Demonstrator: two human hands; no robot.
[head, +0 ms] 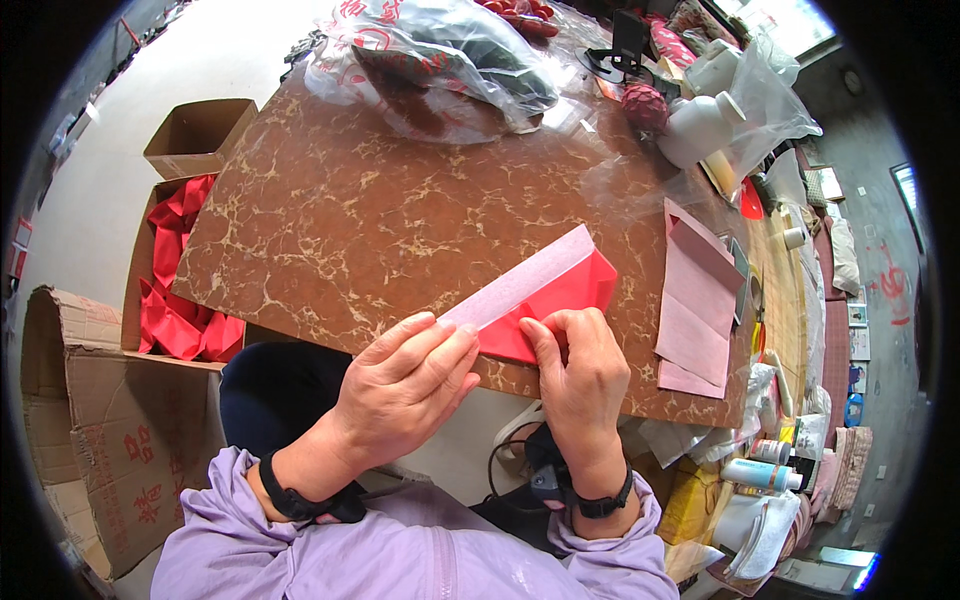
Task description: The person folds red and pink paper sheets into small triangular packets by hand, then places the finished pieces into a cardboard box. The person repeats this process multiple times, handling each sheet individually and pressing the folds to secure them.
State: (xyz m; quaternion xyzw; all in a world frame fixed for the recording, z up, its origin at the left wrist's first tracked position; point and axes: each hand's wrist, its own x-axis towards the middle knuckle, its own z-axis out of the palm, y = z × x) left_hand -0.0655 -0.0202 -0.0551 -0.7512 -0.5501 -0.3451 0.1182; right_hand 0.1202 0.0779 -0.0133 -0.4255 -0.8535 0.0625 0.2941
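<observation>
A partly folded sheet of red paper lies at the near edge of the marbled brown table. Along its upper left side runs a folded strip showing the pale pink reverse. My left hand rests its fingertips flat on the lower end of that strip, pressing rather than gripping. With thumb and curled fingers, my right hand pinches the red side at a small raised fold. On the table to the right lies a stack of pink folded paper.
Red folded paper pieces fill a cardboard box at the table's left side. A large carton stands nearer. Plastic bags lie at the far edge. A white plastic jar stands at the far right.
</observation>
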